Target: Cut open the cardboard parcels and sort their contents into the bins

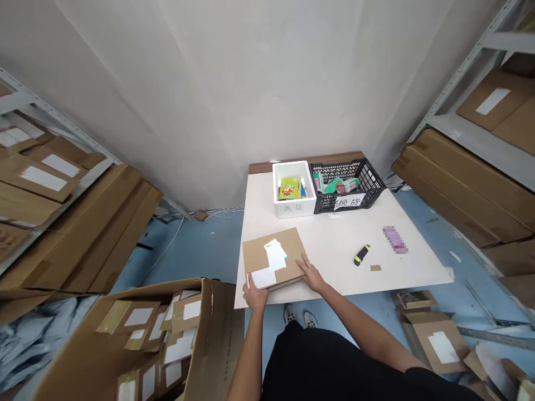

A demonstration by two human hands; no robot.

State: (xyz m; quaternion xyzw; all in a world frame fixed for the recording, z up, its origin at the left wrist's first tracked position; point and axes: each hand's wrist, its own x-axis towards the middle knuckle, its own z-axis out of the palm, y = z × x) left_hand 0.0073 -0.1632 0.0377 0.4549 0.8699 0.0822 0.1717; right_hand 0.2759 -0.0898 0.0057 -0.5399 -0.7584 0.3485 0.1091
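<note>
A flat cardboard box (292,245) with white papers (275,257) on its top lies at the near left of the white table (334,278). My left hand (254,294) grips its near left corner, thumb on top by a white label. At the right side, my right hand (312,275) holds the box edge with fingers over the top. The underside of the box is hidden. To the right of my hands lies a yellow-and-black box cutter (361,255). A small brown cardboard scrap (375,268) is close by it.
A white bin (295,209) with books and a black crate (349,203) with green packages stand at the table's back. A blurred pink item (395,239) lies right. A large carton (207,334) full of labelled boxes stands lower left; shelves (472,128) flank both sides.
</note>
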